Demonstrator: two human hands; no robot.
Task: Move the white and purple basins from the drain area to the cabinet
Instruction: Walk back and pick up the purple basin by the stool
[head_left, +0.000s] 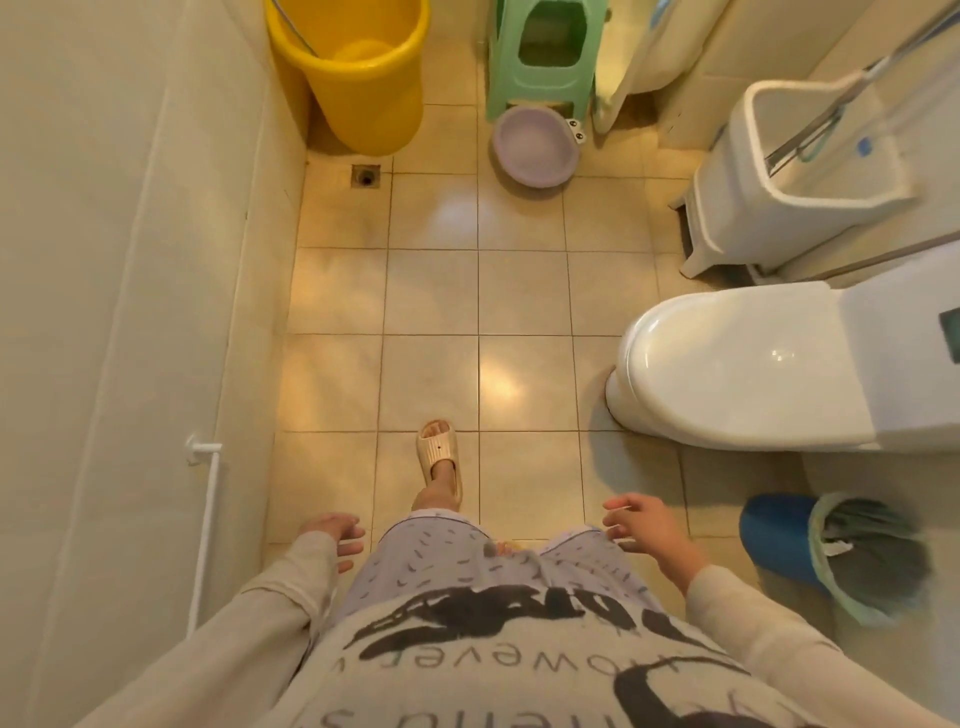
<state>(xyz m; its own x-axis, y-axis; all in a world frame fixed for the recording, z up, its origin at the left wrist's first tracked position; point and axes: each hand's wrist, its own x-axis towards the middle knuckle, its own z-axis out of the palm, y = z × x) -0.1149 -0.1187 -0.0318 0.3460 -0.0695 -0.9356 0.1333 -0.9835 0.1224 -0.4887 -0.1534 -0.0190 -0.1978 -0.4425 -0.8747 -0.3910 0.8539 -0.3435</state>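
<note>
A round purple basin (535, 149) leans on the tiled floor at the far end, propped against the foot of a green stool (545, 52). No white basin is clearly in view. The floor drain (366, 175) sits left of the basin, near the wall. My left hand (335, 535) hangs low at the bottom left, fingers apart and holding nothing. At the bottom right, my right hand (647, 530) is also spread and holds nothing. Both hands are far from the basin. One foot in a beige slipper (439, 457) is stepped forward.
A yellow bucket (358, 73) stands at the far left by the wall. A white lidded bin (795, 171) and a toilet (748, 364) line the right side. A blue waste bin (826, 551) with a liner sits at the lower right. A tiled wall runs along the left.
</note>
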